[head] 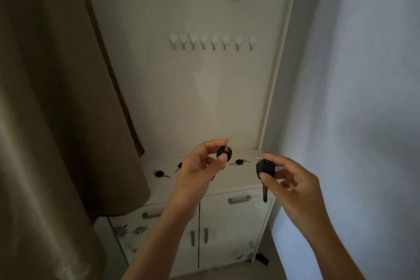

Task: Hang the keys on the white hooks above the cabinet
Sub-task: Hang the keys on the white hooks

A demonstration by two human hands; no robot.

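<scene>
All eight white hooks (210,43) above the cabinet (238,183) are bare. Each grip pinches one key: left hand (200,166), right hand (293,180). Three more keys (239,162) lie on the cabinet's surface (one partly hidden); nothing hung yet.

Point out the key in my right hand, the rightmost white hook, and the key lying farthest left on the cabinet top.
Right-hand key (265,169): head view, black head.
Rightmost white hook (251,43): head view, white base.
Leftmost cabinet-top key (159,173): head view, black head.
</scene>
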